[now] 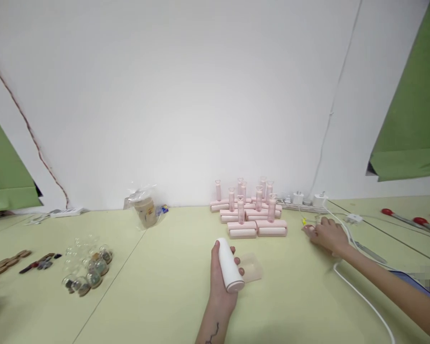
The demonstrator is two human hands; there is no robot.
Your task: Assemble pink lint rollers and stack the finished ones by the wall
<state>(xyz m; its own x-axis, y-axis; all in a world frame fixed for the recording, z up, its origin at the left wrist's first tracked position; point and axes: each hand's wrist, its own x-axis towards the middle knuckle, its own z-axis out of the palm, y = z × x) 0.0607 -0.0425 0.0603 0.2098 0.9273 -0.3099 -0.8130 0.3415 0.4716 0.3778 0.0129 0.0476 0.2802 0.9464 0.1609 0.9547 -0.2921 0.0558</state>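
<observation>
My left hand [221, 274] is wrapped round a smooth white cylinder [230, 267] with a thin ring near its lower end, held tilted above the table. Under and beside its fingers lies a pale translucent cover [252, 267]. My right hand [327, 235] is stretched out to the right, low over the tabletop, with its fingers drawn together. A tiny yellow item [304, 221] shows at its fingertips; what the fingers grip is too small to make out. Between the hands and the wall are several pink lint rollers [272, 228], lying in rows, with pink handles [271, 210] upright among them.
Chargers [298, 197] sit on a power strip [301, 208] by the wall, and a white cable [367, 296] loops beside my right arm. Red-ended tools [421, 221] lie at far right. On the left are small glass domes [93, 277], wooden discs [7, 263] and a bagged cup [145, 212].
</observation>
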